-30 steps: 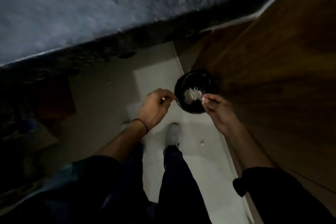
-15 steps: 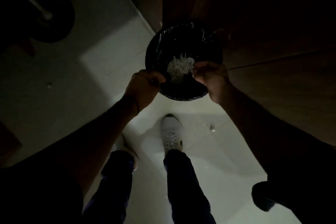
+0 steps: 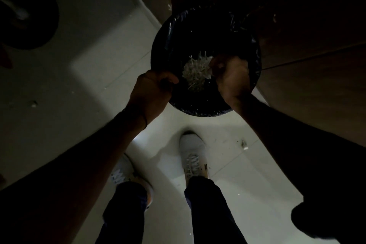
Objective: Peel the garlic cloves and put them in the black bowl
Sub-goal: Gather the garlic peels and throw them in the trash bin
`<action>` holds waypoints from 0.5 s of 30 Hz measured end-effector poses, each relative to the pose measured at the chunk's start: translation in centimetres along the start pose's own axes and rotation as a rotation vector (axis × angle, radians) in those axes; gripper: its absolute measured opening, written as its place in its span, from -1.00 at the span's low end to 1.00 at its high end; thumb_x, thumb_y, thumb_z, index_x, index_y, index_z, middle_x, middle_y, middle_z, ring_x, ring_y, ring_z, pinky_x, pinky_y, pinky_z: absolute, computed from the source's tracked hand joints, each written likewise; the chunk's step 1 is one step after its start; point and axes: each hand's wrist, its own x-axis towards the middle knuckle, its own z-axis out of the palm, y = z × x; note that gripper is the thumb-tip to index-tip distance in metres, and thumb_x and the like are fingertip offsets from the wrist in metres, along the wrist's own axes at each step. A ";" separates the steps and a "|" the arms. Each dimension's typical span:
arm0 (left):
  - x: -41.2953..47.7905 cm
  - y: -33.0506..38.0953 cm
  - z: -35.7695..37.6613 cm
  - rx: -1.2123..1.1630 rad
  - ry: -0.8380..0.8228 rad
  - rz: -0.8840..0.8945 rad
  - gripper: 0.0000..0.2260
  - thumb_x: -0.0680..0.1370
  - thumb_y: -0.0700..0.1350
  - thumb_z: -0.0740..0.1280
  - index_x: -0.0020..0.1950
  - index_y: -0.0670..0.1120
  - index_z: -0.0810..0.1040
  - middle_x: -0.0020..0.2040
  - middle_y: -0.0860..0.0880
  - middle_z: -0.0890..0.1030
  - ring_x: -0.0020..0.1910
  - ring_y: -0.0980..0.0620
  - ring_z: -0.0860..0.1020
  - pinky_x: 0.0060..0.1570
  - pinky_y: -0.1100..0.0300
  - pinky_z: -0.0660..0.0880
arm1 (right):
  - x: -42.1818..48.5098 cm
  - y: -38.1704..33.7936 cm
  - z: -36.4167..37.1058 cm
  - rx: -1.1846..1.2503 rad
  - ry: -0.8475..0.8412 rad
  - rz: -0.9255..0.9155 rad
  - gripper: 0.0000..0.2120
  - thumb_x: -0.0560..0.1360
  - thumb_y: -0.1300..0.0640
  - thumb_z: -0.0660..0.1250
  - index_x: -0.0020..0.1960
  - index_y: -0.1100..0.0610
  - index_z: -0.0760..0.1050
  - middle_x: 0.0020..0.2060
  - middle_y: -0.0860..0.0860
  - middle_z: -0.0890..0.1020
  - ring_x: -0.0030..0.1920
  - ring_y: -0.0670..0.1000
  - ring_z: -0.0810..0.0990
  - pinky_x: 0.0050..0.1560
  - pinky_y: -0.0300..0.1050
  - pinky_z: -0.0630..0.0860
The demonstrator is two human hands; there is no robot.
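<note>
Pale tiled floor (image 3: 95,77) in a dim room, wooden cabinet (image 3: 297,105) to the right. One black bin (image 3: 164,45) stands mouth up, one pale heap of peelings (image 3: 195,72) inside. Two hands above it: left hand (image 3: 152,93) curled at the near rim, right hand (image 3: 231,77) curled beside the heap; what either's fingers hold, I cannot tell. Two shoes (image 3: 193,150) below

Got scraps (image 3: 195,72) in the bin (image 3: 174,25), left hand (image 3: 152,93) on its near rim, right hand (image 3: 231,77) over the right half, shoes (image 3: 193,154) below.
</note>
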 end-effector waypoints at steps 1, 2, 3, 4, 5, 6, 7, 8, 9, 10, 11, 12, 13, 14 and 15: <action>-0.1 0.0 0.1 0.003 -0.001 -0.001 -0.80 0.57 -0.32 0.29 -0.01 -0.11 0.67 0.06 -0.07 0.66 0.07 0.01 0.60 0.00 0.39 0.52 | -0.2 -0.2 -0.1 0.021 -0.010 -0.013 -0.75 0.54 0.29 0.27 0.12 0.14 0.66 0.05 0.16 0.66 0.07 0.19 0.61 0.04 -0.09 0.47; -0.4 0.5 -0.1 0.018 -0.007 0.006 -0.80 0.57 -0.32 0.29 -0.01 -0.11 0.68 0.06 -0.06 0.66 0.06 0.03 0.60 -0.03 0.44 0.50 | -0.5 -0.7 -0.7 0.027 -0.017 -0.017 -0.72 0.53 0.32 0.26 0.14 0.14 0.66 0.07 0.17 0.65 0.09 0.19 0.60 0.06 -0.10 0.46; -0.6 0.7 -0.2 0.034 -0.007 0.016 -0.80 0.56 -0.32 0.29 -0.01 -0.11 0.68 0.06 -0.05 0.66 0.06 0.04 0.60 -0.04 0.46 0.49 | -0.9 -1.1 -1.2 0.016 -0.029 -0.020 -0.71 0.53 0.33 0.26 0.15 0.15 0.66 0.09 0.18 0.65 0.11 0.20 0.60 0.08 -0.09 0.46; -0.6 0.8 -0.1 0.030 0.003 0.019 -0.80 0.56 -0.32 0.29 -0.02 -0.10 0.68 0.06 -0.04 0.65 0.07 0.05 0.60 -0.04 0.45 0.50 | -1.0 -1.2 -1.3 0.003 -0.038 -0.013 -0.71 0.53 0.32 0.26 0.14 0.15 0.66 0.08 0.18 0.65 0.11 0.20 0.60 0.10 -0.06 0.48; -0.7 1.0 -0.2 0.016 0.012 0.027 -0.80 0.55 -0.32 0.29 -0.03 -0.10 0.67 0.06 -0.03 0.64 0.08 0.04 0.60 -0.03 0.44 0.50 | -1.0 -1.3 -1.4 -0.006 -0.035 0.006 -0.73 0.53 0.29 0.26 0.12 0.15 0.67 0.07 0.18 0.66 0.10 0.20 0.61 0.10 -0.04 0.50; -0.9 1.2 -0.3 0.003 0.022 0.037 -0.80 0.55 -0.33 0.30 -0.03 -0.10 0.67 0.06 -0.01 0.62 0.09 0.04 0.59 -0.01 0.42 0.51 | -1.2 -1.4 -1.6 -0.017 -0.037 0.037 -0.74 0.52 0.21 0.25 0.09 0.14 0.68 0.04 0.16 0.67 0.08 0.19 0.62 0.08 -0.04 0.53; -1.2 1.5 -0.3 0.000 0.036 0.051 -0.81 0.55 -0.34 0.30 -0.02 -0.11 0.66 0.07 0.01 0.59 0.11 0.03 0.58 0.02 0.38 0.51 | -1.3 -1.6 -1.9 -0.021 -0.026 0.035 -0.69 0.48 0.09 0.20 0.03 0.13 0.69 -0.01 0.15 0.69 0.04 0.18 0.65 0.05 -0.03 0.57; -1.5 1.8 -0.6 0.007 0.042 0.067 -0.82 0.54 -0.34 0.30 -0.01 -0.12 0.65 0.09 0.00 0.56 0.13 0.01 0.57 0.05 0.35 0.52 | -1.6 -1.5 -2.1 -0.006 -0.009 0.006 -0.60 0.41 0.00 0.13 -0.04 0.13 0.70 -0.08 0.13 0.71 -0.02 0.18 0.68 0.01 -0.01 0.61; -1.8 2.1 -0.9 0.013 0.043 0.082 -0.83 0.54 -0.34 0.31 0.00 -0.14 0.64 0.12 -0.01 0.55 0.14 -0.01 0.57 0.07 0.34 0.52 | -1.7 -1.1 -2.0 0.000 -0.004 -0.033 -0.57 0.35 -0.01 0.09 -0.10 0.13 0.69 -0.14 0.12 0.72 -0.08 0.20 0.69 -0.02 0.05 0.64; -2.2 2.5 -1.4 0.020 0.038 0.094 -0.85 0.53 -0.33 0.32 0.00 -0.14 0.63 0.14 -0.04 0.54 0.14 -0.03 0.57 0.08 0.32 0.52 | -2.0 -0.9 -2.0 0.018 -0.006 -0.049 -0.60 0.32 0.05 0.11 -0.13 0.12 0.69 -0.16 0.12 0.72 -0.11 0.20 0.69 -0.03 0.12 0.65; -2.7 2.9 -1.9 0.022 0.033 0.110 -0.86 0.52 -0.30 0.34 -0.01 -0.12 0.63 0.16 -0.07 0.54 0.14 -0.05 0.57 0.12 0.27 0.53 | -2.5 -1.4 -2.3 0.051 -0.027 -0.056 -0.65 0.32 0.15 0.15 -0.11 0.14 0.69 -0.15 0.11 0.73 -0.09 0.19 0.70 0.00 0.15 0.65; -3.1 3.3 -2.4 0.019 0.030 0.121 -0.86 0.51 -0.29 0.34 -0.02 -0.10 0.63 0.17 -0.09 0.55 0.13 -0.07 0.58 0.15 0.19 0.55 | -3.1 -2.3 -2.8 0.088 -0.056 -0.038 -0.67 0.35 0.25 0.20 -0.05 0.15 0.69 -0.09 0.11 0.73 -0.04 0.16 0.69 0.07 0.13 0.64; -3.5 3.7 -3.0 0.017 0.024 0.122 -0.85 0.51 -0.30 0.35 -0.01 -0.10 0.63 0.17 -0.11 0.56 0.10 -0.07 0.59 0.16 0.15 0.56 | -3.9 -3.0 -3.5 0.103 -0.081 -0.028 -0.65 0.38 0.35 0.23 0.04 0.15 0.69 -0.01 0.10 0.72 0.02 0.11 0.67 0.13 0.05 0.62; -4.1 4.1 -3.7 0.026 0.017 0.112 -0.85 0.52 -0.33 0.35 0.02 -0.13 0.63 0.17 -0.12 0.57 0.04 -0.04 0.59 0.13 0.22 0.55 | -4.5 -3.2 -3.8 0.117 -0.102 -0.021 -0.61 0.42 0.41 0.24 0.13 0.16 0.67 0.07 0.11 0.70 0.06 0.06 0.64 0.15 -0.05 0.59; -4.8 4.7 -4.3 0.040 0.011 0.092 -0.83 0.54 -0.35 0.34 0.05 -0.16 0.63 0.17 -0.11 0.59 -0.04 0.04 0.58 0.05 0.36 0.52 | -5.3 -3.8 -4.4 0.143 -0.103 -0.020 -0.60 0.46 0.44 0.24 0.19 0.17 0.64 0.11 0.12 0.68 0.08 0.05 0.62 0.13 -0.09 0.56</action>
